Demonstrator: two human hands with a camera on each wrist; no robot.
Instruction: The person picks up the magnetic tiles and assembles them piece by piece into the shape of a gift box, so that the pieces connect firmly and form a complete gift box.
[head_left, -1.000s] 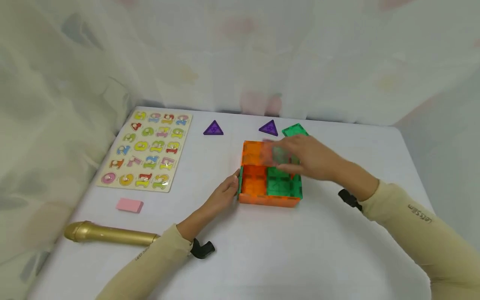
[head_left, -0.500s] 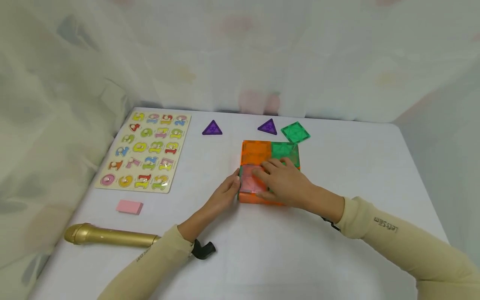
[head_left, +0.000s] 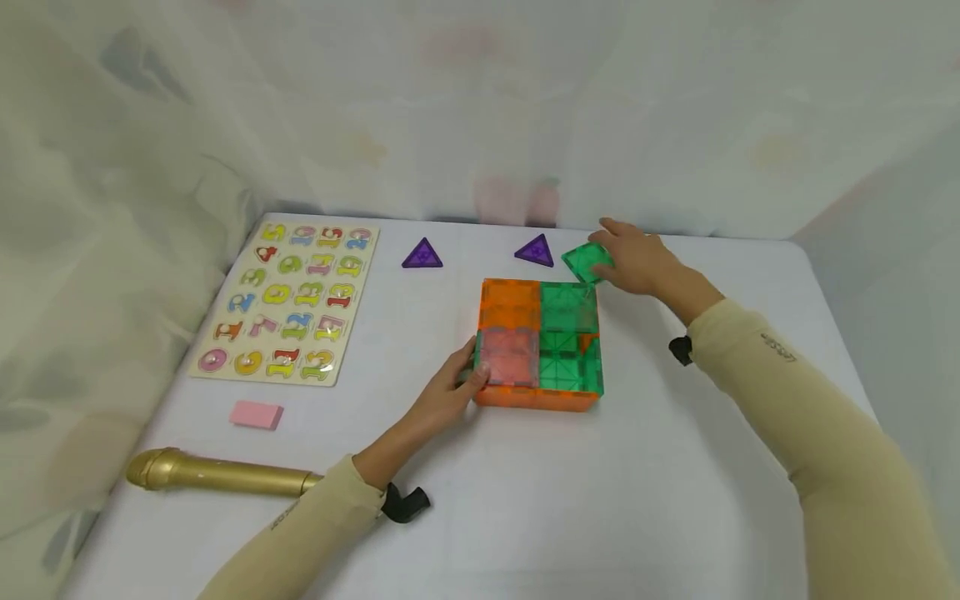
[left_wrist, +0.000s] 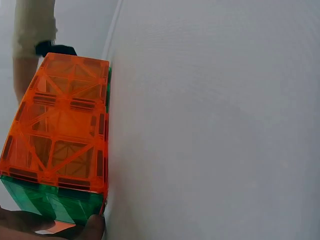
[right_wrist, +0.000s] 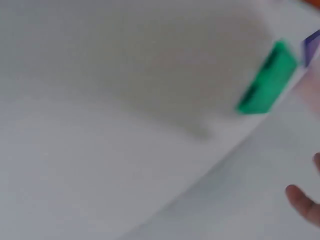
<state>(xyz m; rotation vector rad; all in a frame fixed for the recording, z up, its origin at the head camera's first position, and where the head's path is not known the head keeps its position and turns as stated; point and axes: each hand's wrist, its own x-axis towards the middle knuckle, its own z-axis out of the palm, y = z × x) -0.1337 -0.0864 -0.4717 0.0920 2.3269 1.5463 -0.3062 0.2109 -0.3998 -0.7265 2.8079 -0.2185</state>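
A low box of translucent magnetic tiles (head_left: 536, 398) stands mid-table, with orange and green walls. Three tiles cover its top: an orange one (head_left: 510, 304), a green one (head_left: 567, 307) and a pink one (head_left: 509, 357); the front right quarter is uncovered. My left hand (head_left: 442, 396) holds the box's left side, thumb by the pink tile's front corner; in the left wrist view its fingers and thumb grip the green wall (left_wrist: 55, 202). My right hand (head_left: 637, 260) is over a loose green square tile (head_left: 585, 262) behind the box, fingers spread and apart from it in the right wrist view.
Two purple triangle tiles (head_left: 423, 253) (head_left: 536, 250) lie along the back. A number puzzle board (head_left: 285, 302) is at the left, with a pink block (head_left: 256, 414) and a gold microphone (head_left: 225, 475) in front of it. A curtain hangs behind the table.
My right hand set the pink tile on the box's front left quarter, let go and moved back and right to the loose green tile. My left thumb has shifted onto the box's edge.
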